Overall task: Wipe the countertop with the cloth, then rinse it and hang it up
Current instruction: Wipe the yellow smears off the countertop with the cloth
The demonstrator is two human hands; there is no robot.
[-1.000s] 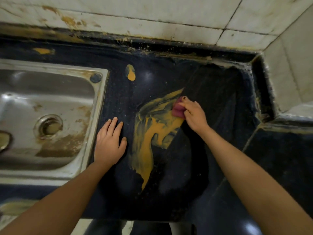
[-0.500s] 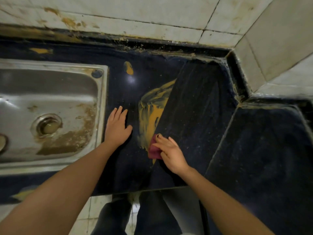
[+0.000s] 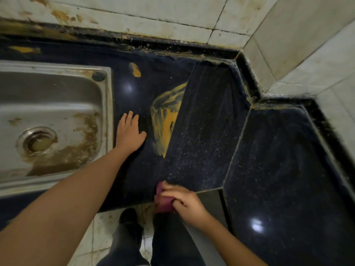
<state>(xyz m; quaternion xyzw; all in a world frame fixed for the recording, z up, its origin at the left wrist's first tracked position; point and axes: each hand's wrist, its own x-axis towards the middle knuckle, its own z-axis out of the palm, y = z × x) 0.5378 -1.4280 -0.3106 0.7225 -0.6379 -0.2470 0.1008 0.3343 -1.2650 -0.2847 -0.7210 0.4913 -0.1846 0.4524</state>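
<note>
The dark speckled countertop (image 3: 203,135) carries a yellow smear (image 3: 165,120) in its middle, cut off on the right by a straight wiped band. My right hand (image 3: 184,202) grips a small pink cloth (image 3: 163,203) at the counter's front edge, partly past it. My left hand (image 3: 129,132) lies flat on the counter, fingers apart, between the sink and the smear. A smaller yellow spot (image 3: 135,70) sits farther back.
A stained steel sink (image 3: 57,116) with a drain (image 3: 37,142) fills the left. Dirty white wall tiles (image 3: 134,18) run along the back and angle round a corner at the right. Below the edge are my dark trousers and tiled floor (image 3: 103,227).
My right hand has dragged the cloth from the smear's upper part straight toward me to the front edge, leaving a clean strip. The left hand stayed planted.
</note>
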